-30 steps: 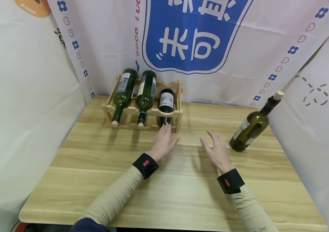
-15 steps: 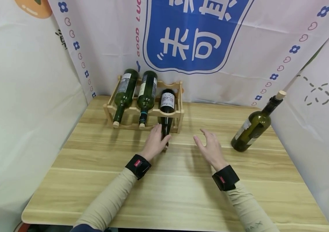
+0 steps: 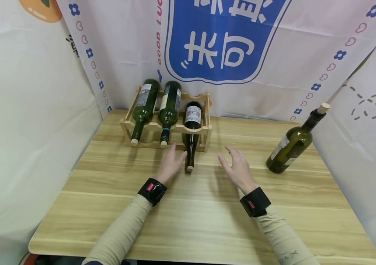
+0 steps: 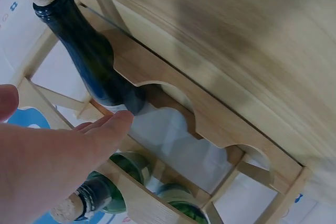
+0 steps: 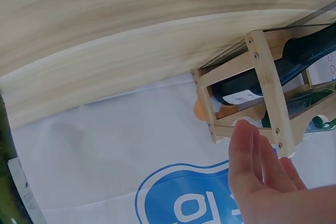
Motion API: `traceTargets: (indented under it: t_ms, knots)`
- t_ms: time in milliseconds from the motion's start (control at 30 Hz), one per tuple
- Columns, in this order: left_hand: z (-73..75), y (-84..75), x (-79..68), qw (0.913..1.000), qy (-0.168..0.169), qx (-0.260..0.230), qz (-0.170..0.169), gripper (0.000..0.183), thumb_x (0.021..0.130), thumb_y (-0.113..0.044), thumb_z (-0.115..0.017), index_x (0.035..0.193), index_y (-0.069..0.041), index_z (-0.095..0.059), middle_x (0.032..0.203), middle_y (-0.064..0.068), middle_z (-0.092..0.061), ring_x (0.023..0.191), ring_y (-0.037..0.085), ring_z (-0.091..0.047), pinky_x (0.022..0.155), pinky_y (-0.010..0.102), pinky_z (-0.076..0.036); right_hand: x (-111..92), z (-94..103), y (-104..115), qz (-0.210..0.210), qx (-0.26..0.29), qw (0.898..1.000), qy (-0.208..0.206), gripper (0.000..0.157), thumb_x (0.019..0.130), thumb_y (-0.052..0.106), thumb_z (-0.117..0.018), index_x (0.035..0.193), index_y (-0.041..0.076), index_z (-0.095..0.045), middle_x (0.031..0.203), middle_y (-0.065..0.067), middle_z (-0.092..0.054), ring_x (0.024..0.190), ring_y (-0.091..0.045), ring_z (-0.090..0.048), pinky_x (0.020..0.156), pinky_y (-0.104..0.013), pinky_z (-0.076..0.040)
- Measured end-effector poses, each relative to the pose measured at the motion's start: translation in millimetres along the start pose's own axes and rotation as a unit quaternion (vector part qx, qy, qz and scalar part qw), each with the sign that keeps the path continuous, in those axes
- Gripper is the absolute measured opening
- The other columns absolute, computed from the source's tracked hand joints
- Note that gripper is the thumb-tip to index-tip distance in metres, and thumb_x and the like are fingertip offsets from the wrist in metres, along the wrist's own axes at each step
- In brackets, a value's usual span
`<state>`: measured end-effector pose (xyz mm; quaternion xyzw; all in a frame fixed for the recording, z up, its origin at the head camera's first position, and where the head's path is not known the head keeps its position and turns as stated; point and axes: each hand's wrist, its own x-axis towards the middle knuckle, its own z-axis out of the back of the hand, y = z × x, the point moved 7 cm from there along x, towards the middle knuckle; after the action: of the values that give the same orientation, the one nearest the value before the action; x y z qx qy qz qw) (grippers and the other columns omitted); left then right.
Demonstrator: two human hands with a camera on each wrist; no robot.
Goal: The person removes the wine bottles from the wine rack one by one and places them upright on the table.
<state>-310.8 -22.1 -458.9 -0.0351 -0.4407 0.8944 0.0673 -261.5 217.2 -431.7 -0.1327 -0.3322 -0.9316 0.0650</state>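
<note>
While two green bottles (image 3: 170,105) lie in the upper tier of the wooden rack (image 3: 204,130) at eleven o'clock on the table (image 3: 188,228), the left hand (image 3: 169,165), loosely spread, hovers at eight o'clock from the dark bottle (image 3: 192,140), contact unclear; that bottle lies in the lower tier, cork (image 3: 189,169) towards six, probably stiff, slick, breakable glass, best held round its neck (image 3: 190,156); the right hand (image 3: 239,171) is spread at four, gripping nothing, and an upright bottle (image 3: 288,149) stands towards two

2 arms (image 3: 121,229) extend forward — left hand (image 3: 169,165) and right hand (image 3: 238,170) relaxed.
</note>
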Motion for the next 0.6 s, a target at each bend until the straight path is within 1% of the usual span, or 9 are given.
traceTargets:
  t_ms: [167, 333, 467, 600]
  knots:
    - [1.5, 4.1, 1.1, 1.0, -0.005, 0.003, -0.003, 0.07, 0.099, -0.037, -0.051, 0.149, 0.003, -0.025, 0.155, 0.026, -0.027, 0.144, 0.041, -0.026, 0.12, 0.051, -0.023, 4, -4.0, 6, 0.012, 0.0, 1.0, 0.0, 0.06, 0.098, 0.048, -0.049, 0.139, 0.004, -0.047, 0.14, -0.018, -0.053, 0.127, -0.036, -0.048, 0.104, -0.054, -0.043]
    - [3.3, 4.0, 1.9, 1.0, -0.005, 0.003, -0.007, 0.068, 0.099, -0.037, -0.051, 0.149, 0.003, -0.026, 0.155, 0.026, -0.027, 0.144, 0.041, -0.027, 0.12, 0.051, -0.024, 9, -8.3, 15, 0.029, -0.001, 1.0, -0.009, 0.057, 0.098, 0.045, -0.051, 0.138, 0.005, -0.048, 0.139, -0.017, -0.054, 0.127, -0.035, -0.049, 0.104, -0.053, -0.043]
    - [6.4, 5.8, 1.9, 0.9998, -0.017, -0.005, -0.008, 0.061, 0.099, -0.032, -0.053, 0.147, 0.0, -0.032, 0.152, 0.024, -0.034, 0.139, 0.041, -0.035, 0.117, 0.051, -0.031, 12, -12.2, 20, 0.04, -0.003, 0.999, -0.012, 0.055, 0.098, 0.043, -0.052, 0.138, 0.005, -0.049, 0.137, -0.017, -0.055, 0.123, -0.034, -0.051, 0.101, -0.052, -0.046]
    - [10.0, 8.6, 1.2, 0.9996, -0.023, -0.012, -0.008, 0.058, 0.098, -0.032, -0.055, 0.144, -0.002, -0.038, 0.146, 0.025, -0.043, 0.133, 0.041, -0.043, 0.112, 0.051, -0.038, 17, -15.7, 26, 0.05, -0.005, 0.999, -0.009, 0.055, 0.098, 0.043, -0.052, 0.138, 0.005, -0.049, 0.137, -0.017, -0.056, 0.122, -0.034, -0.052, 0.1, -0.052, -0.047]
